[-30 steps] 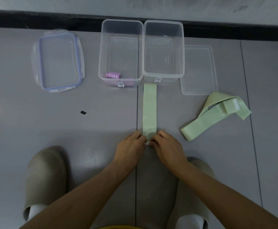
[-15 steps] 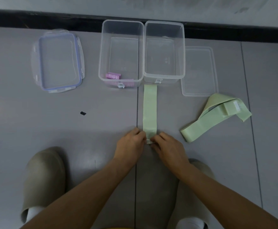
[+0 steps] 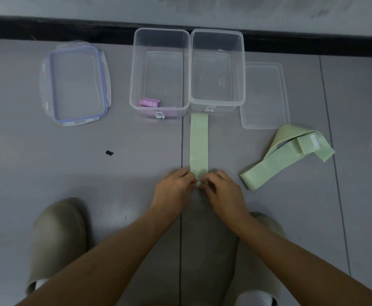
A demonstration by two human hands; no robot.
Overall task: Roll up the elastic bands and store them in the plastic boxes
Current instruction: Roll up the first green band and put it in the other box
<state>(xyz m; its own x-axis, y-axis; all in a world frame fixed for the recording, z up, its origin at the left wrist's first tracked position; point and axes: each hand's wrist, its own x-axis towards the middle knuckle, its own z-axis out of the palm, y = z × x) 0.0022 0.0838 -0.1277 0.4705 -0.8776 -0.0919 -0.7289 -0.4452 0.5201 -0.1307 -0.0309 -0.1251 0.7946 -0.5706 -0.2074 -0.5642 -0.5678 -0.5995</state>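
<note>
A flat pale green elastic band [image 3: 199,143] lies straight on the grey floor, running from my hands up to the right plastic box [image 3: 217,70]. My left hand [image 3: 173,188] and my right hand [image 3: 223,192] pinch its near end, which is curled into a small roll between the fingertips. The left plastic box [image 3: 159,71] holds rolled pink bands [image 3: 149,103] at its near wall. A second green band [image 3: 287,156] lies loosely folded to the right.
A blue-rimmed lid [image 3: 76,83] lies at the left, a clear lid [image 3: 264,96] right of the boxes. My two slippers [image 3: 58,241] stand near the bottom. A small black speck [image 3: 109,153] is on the floor. A black skirting runs behind the boxes.
My hands have crept slightly forward along the green band, and the flat stretch left between them and the box has grown a little shorter.
</note>
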